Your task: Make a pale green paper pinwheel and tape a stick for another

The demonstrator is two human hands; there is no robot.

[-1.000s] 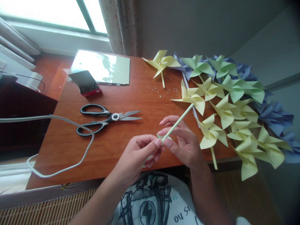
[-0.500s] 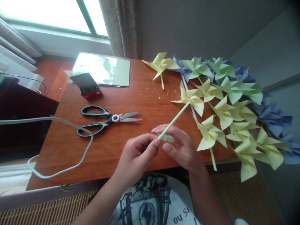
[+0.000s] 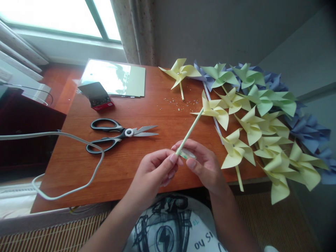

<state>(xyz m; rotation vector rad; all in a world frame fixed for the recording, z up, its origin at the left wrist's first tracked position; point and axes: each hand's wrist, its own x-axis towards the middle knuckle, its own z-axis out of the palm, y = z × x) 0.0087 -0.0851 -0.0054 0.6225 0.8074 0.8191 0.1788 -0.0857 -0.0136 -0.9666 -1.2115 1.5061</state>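
Observation:
Between the thumb and fingers of my left hand (image 3: pixel 156 168) is the lower end of a pale yellow-green paper stick (image 3: pixel 190 131). The stick slants up and to the right, its far tip in front of a yellow pinwheel (image 3: pixel 215 111). My right hand (image 3: pixel 206 166) has its fingers curled round a small roll of clear tape (image 3: pixel 188 154), close against the stick's lower end. Whether a strip of tape sticks to the paper is too small to tell. Both hands are above the table's front part.
Scissors (image 3: pixel 129 132) lie with blades apart on the wooden table (image 3: pixel 126 164). Behind them are an opened red box (image 3: pixel 101 101) and a stack of sheets (image 3: pixel 137 80). A white cable (image 3: pixel 96 171) loops at the left. Yellow, green and purple pinwheels (image 3: pixel 248 77) crowd the right side.
The stick has swung to the left and stands a little steeper. The tape roll has turned slightly in my right hand, and my left fingers have shifted around the stick's lower end.

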